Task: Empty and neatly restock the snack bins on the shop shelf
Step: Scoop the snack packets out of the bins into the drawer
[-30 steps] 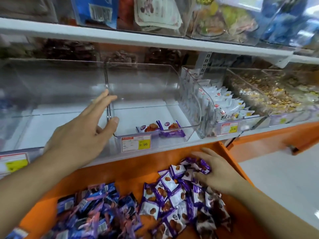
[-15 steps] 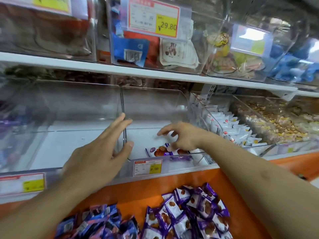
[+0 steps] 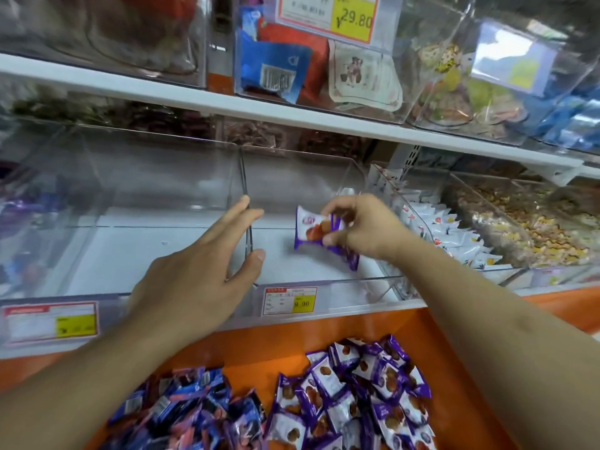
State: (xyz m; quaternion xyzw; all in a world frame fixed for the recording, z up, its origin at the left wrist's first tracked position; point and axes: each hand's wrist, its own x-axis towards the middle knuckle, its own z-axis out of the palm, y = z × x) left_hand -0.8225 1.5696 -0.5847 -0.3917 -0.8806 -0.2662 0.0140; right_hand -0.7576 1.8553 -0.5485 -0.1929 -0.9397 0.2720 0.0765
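While my left hand (image 3: pixel 194 274) lay flat w/ straight fingers against the divider wall between the two clear bins, steadying the middle bin (image 3: pixel 324 280), my right hand (image 3: pixel 360 228) was pinching a purple snack packet (image 3: pixel 311 230) by its edges, held upright just above the bin floor, toward the right side. At least one more purple packet sat under that hand, partly hidden. Bin was otherwise nearly bare, so I'd judge emptying was done and restocking had only begun. The rest of the purple packets (image 3: pixel 357 394) lay heaped on the orange ledge (image 3: pixel 259 352) near me, w/ a darker blue-pink pile (image 3: pixel 194 414) to their left. Next move prob. called for setting this packet down straight, front facing out, snug beside its neighbour, then reaching back to the near pile for more. Left bin (image 3: pixel 113 222) looked unfilled too.
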